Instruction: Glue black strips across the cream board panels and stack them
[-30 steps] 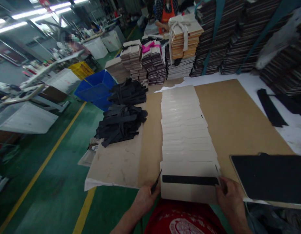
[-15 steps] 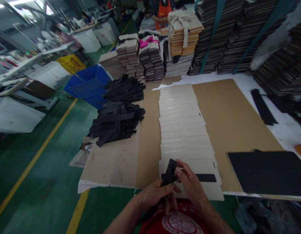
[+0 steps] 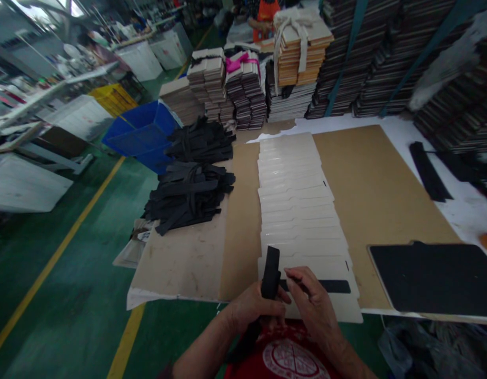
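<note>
My left hand is closed round a small bundle of black strips, whose ends point up and away from me. The strips' lower part hangs dark beside my red apron. Just to the right is my right hand, its thumb and forefinger bent and slightly apart, apart from the bundle. Under both hands lies the nearest of several overlapping pale boards. A single black strip lies flat across that board, its left part hidden behind my hands.
Two heaps of black strips lie at the left table edge beside a blue bin. A black panel lies on the right. Tied stacks of boards line the back. A person in an orange apron stands beyond.
My right fingers have come off the held strips and moved slightly right. The bundle in my left hand has swung more upright and to the left.
</note>
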The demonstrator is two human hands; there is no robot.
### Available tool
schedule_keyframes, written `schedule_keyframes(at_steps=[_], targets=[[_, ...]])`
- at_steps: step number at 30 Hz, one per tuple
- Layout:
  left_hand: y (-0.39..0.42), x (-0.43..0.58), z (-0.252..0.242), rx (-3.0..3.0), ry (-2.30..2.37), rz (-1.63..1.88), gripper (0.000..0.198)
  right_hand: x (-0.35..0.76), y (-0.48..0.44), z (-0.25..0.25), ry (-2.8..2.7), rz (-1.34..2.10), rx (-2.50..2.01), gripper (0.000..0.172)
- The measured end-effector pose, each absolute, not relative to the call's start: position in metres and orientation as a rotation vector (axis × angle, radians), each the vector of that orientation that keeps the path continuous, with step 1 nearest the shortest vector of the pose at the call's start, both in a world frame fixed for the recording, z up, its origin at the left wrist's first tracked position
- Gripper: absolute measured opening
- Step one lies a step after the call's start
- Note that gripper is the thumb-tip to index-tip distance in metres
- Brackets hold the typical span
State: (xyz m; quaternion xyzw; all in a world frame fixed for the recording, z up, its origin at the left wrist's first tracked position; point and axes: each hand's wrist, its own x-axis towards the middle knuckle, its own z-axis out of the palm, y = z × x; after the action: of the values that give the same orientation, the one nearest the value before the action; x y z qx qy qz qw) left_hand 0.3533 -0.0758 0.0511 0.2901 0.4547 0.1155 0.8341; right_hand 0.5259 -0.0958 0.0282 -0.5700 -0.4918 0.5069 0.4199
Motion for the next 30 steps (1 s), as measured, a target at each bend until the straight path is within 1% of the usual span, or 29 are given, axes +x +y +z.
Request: schedule_keyframes(at_steps=[3,5,9,13,20,22,26,28,30], targets=[[-0.074,0.356,0.054,0.634,0.971,0.263,0.036,0.521,-0.100,0.032,-1.256,1.382,-1.382,0.026],[-0.076,0.359,0.055,0.649,0.987,0.276,0.034,0.519,-0.101,0.034,-1.224,1.402,-1.402,0.025],[-0.081,0.364,0.048,0.652,1.056,0.294,0.034,0.520,-0.102,0.034,-1.073,1.416,-1.485,0.016],[-0.084,0.366,0.039,0.649,1.142,0.303,0.036,0.520,-0.108,0.029,-0.881,1.420,-1.454,0.019],[-0.089,0.366,0.045,0.738,1.203,0.250,0.035,0.510,-0.117,0.023,-0.711,1.877,-1.252,0.028],[-0.093,0.359,0.048,0.768,1.201,0.209,0.035,0.513,-0.112,0.025,-0.562,1.855,-1.202,0.028],[-0.104,0.331,0.054,0.870,1.257,0.103,0.027,0.551,-0.088,0.037,-0.244,1.583,-1.096,0.024],[-0.110,0.311,0.056,0.950,1.300,0.044,0.022,0.582,-0.072,0.042,-0.223,1.503,-1.095,0.023],[-0.114,0.292,0.056,1.073,1.370,-0.008,0.021,0.608,-0.059,0.046,-0.359,1.497,-1.240,0.024]])
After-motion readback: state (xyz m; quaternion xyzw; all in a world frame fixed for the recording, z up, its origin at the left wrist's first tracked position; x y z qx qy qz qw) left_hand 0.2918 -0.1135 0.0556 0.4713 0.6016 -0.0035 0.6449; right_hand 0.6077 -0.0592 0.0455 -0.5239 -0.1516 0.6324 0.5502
